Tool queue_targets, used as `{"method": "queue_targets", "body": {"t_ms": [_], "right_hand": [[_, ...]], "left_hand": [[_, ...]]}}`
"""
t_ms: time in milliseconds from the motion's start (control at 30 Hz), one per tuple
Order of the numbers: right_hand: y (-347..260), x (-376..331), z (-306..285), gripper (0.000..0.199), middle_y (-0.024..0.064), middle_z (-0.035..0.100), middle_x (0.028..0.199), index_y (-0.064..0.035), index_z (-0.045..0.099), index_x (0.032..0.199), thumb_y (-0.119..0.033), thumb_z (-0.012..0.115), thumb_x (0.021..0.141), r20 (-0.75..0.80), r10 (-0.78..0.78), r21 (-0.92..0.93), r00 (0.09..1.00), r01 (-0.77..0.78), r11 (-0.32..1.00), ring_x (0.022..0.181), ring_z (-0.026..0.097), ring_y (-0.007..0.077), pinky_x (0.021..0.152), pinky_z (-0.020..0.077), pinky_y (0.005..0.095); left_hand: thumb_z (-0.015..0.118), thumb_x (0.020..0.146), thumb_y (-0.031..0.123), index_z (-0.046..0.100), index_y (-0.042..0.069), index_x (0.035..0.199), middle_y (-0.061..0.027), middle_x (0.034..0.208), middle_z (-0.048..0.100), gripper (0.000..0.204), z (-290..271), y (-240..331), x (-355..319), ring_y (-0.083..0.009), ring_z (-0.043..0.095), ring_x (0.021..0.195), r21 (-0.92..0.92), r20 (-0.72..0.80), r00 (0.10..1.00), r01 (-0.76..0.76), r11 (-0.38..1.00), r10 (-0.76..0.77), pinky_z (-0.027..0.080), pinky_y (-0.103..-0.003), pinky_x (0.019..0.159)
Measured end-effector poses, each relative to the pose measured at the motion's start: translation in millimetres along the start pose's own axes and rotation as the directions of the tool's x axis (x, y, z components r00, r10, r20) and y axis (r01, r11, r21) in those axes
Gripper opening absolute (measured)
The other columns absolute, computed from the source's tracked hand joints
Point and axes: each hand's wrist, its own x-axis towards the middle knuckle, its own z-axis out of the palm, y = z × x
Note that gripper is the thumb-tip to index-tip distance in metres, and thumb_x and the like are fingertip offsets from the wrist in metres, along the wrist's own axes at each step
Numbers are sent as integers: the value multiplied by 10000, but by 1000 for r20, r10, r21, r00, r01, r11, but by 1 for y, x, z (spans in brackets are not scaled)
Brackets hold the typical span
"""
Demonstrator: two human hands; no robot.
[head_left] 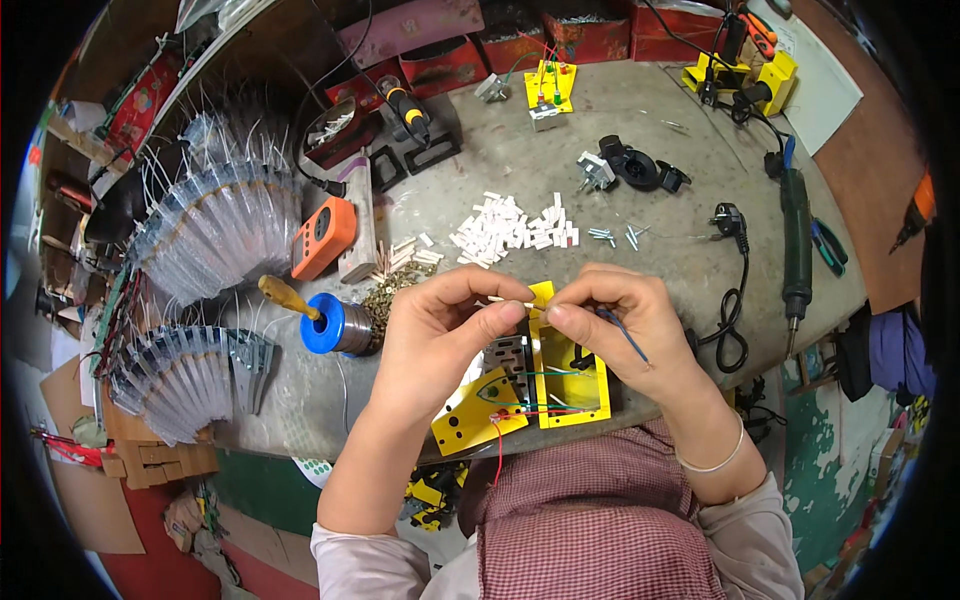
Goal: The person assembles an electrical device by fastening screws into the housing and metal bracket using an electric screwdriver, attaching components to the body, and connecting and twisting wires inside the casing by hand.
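Above an open yellow box (pixel 603 395), my two hands meet with their fingertips close together. My left hand (pixel 450 325) is closed in a pinch on a thin pale stick-like piece (pixel 512 301), which points toward the right fingertips. My right hand (pixel 625 325) is also pinched, and a thin dark blue wire-like piece (pixel 632 343) runs out from under its fingers. What its fingertips hold is too small to make out. Beside the box lies a yellow panel (pixel 465 428), joined to it by green and red wires (pixel 545 408). A slotted metal part (pixel 507 358) shows under my left hand.
Beyond my hands lie a heap of white pieces (pixel 510 230) and several screws (pixel 635 237). To the left are a solder spool (pixel 335 325), an orange device (pixel 323 238) and bagged parts (pixel 215 230). A black-plugged cord (pixel 738 290) and a dark green electric screwdriver (pixel 795 240) lie right.
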Motion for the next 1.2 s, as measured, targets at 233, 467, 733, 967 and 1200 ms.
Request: {"method": "queue_targets", "body": {"t_ms": [233, 467, 733, 967, 1200], "right_hand": [[-11, 1, -1, 146, 21, 605, 776, 45, 653, 939, -93, 672, 892, 71, 190, 54, 979, -194, 979, 678, 521, 58, 602, 426, 217], [-11, -1, -17, 145, 66, 630, 879, 13, 533, 977, -57, 642, 911, 185, 250, 173, 950, -282, 944, 753, 636, 93, 627, 508, 223], [1, -3, -17, 112, 86, 675, 875, 11, 542, 960, -21, 634, 906, 252, 318, 222, 914, -375, 900, 748, 637, 89, 631, 509, 215], [-7, -3, -21, 109, 76, 667, 857, 12, 548, 968, 14, 625, 890, 201, 370, 141, 907, -400, 906, 773, 622, 74, 665, 502, 196], [-28, 5, -9, 168, 22, 607, 798, 29, 582, 1001, -47, 675, 884, 166, 267, 85, 949, -283, 955, 747, 547, 38, 647, 457, 186]], "left_hand": [[693, 812, -32, 709, -30, 909, -67, 873, 674, 99, 6, 4, 1, -124, 626, 814, 425, 1, 984, -159, 891, 175, 491, -243, 738], [689, 787, -75, 710, -45, 890, -75, 869, 665, 109, 9, 8, 4, -127, 617, 807, 409, 69, 990, -142, 901, 125, 484, -246, 719], [708, 775, -45, 718, -33, 912, -67, 884, 671, 137, 11, 10, 5, -126, 642, 832, 378, 78, 997, -43, 925, 14, 513, -252, 764], [725, 762, -32, 710, -24, 902, -66, 868, 684, 141, 6, 9, 5, -124, 648, 814, 483, 111, 988, -152, 862, 112, 518, -261, 740], [711, 692, -96, 680, -5, 827, -81, 771, 667, 166, 15, 13, 1, -198, 649, 712, 720, 211, 862, -456, 523, 461, 499, -284, 637]]}}
